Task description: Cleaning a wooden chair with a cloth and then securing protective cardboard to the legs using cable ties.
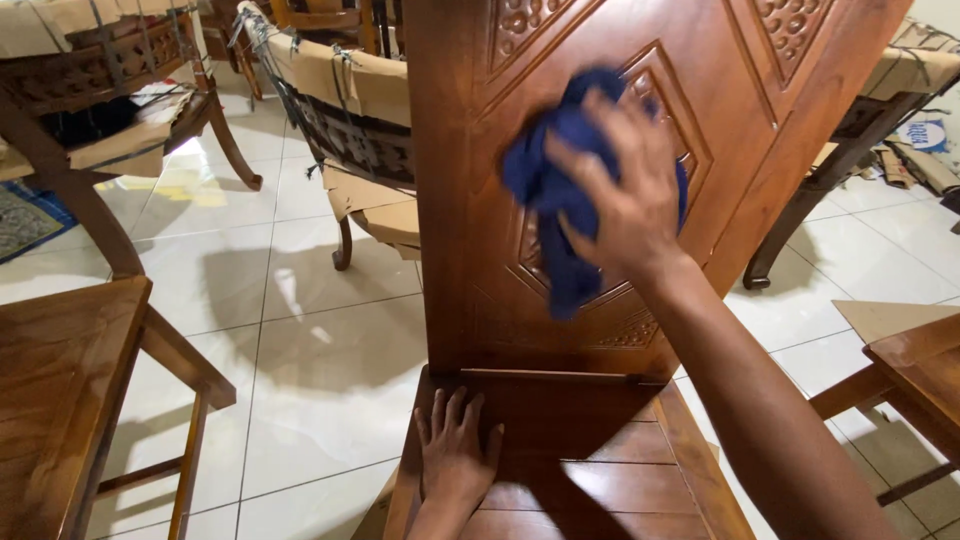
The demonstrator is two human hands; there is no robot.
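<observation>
Blue cloth (560,180) bunched in right hand (625,195) against carved backrest (470,200); left hand (455,450) flat, open.

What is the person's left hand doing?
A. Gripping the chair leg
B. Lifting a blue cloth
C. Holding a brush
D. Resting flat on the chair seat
D: the left hand lies palm down, fingers spread, on the wooden chair seat, while the right hand presses the blue cloth on the carved backrest.

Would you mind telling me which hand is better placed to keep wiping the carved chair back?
Right. The right hand presses the blue cloth against the carved chair back; the left hand lies flat on the seat.
</observation>
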